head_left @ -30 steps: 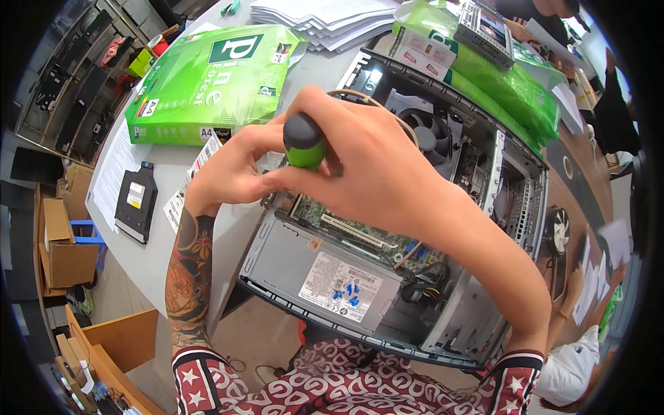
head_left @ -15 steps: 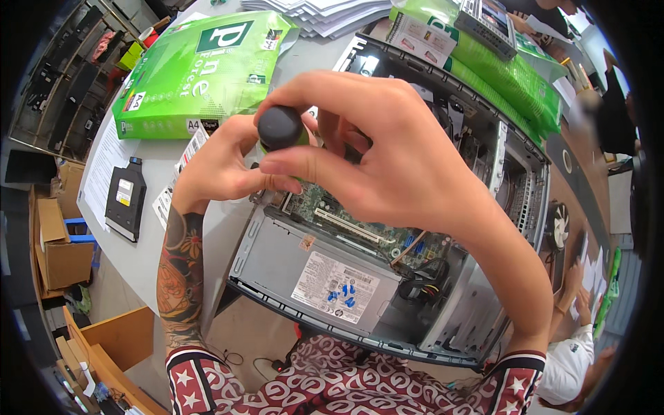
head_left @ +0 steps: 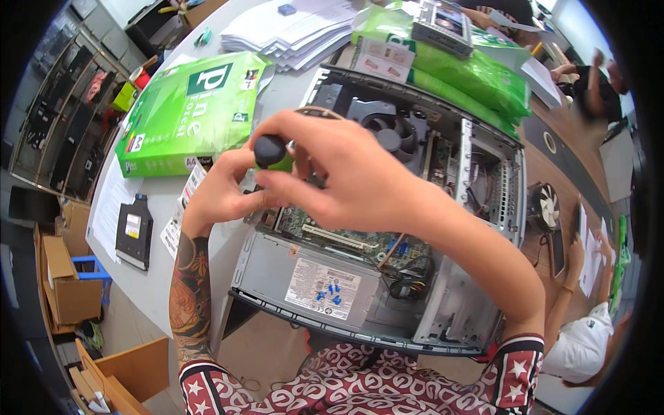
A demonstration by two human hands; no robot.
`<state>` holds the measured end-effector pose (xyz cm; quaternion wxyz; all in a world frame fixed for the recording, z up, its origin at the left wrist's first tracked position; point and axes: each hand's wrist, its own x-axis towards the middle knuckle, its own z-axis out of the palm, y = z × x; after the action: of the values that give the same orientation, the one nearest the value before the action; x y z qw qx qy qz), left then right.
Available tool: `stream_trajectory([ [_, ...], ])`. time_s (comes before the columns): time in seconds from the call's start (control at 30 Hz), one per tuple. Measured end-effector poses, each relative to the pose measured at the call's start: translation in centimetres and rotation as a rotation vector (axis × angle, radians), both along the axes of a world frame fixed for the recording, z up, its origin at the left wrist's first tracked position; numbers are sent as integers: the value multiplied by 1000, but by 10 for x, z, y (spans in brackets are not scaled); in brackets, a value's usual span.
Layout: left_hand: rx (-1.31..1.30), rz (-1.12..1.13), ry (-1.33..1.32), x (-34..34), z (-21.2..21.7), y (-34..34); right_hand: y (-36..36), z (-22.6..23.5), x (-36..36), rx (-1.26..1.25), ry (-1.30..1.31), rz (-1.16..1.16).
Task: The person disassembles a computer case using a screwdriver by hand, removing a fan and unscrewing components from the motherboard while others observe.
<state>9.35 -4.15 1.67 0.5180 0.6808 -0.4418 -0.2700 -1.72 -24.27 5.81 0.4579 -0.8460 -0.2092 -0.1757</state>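
A screwdriver [head_left: 272,152] with a black-capped green handle points downward, its shaft hidden under my hands. Fingers and thumb of my right hand [head_left: 346,176] wrap round that handle from the right. My left hand [head_left: 225,190] is curled close against it from the left; whatever its fingertips grip is hidden behind the thumb and the other hand. Both hands are over the left edge of an opened computer case [head_left: 443,311]. Inside it are a green motherboard [head_left: 325,232], a metal power supply [head_left: 259,277] with a label, and a black fan [head_left: 391,135].
Green paper packs [head_left: 166,124] lie left and far right, with a drive [head_left: 443,28] on the right ones. A paper stack [head_left: 287,31] is behind. A black optical drive [head_left: 134,232] rests at left. Right stands a loose fan [head_left: 546,206], near a co-worker's arms [head_left: 570,270].
The view has shifted, and the table's far side shows more. My right hand sits lower against the case, uncovering the black fan. The screwdriver stays in my right hand.
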Motion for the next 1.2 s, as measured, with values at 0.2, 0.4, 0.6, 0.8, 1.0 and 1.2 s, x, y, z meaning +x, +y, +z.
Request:
stream_trajectory([
  [0.2, 18, 142, 4, -9, -15, -16, -7, -15, -10, 30, 66, -32],
  [0.4, -118, -19, -174, -5, -3, -12, -72, 58, -99, 361, -235, -257],
  [0.6, 115, -9, -521, -17, 19, -31, -207, 35, -273, 690, -540, -970],
  [0.8, -69, 99, -914, -60, 69, -96, -226, -61, -322, 736, -704, -1138],
  [1.0, -263, -291, -1082, -114, 62, -193, -212, -98, -334, 682, -843, -1266],
  [1.2, -249, -309, -1079, -123, 37, -197, -213, -103, -337, 545, -722, -1386],
])
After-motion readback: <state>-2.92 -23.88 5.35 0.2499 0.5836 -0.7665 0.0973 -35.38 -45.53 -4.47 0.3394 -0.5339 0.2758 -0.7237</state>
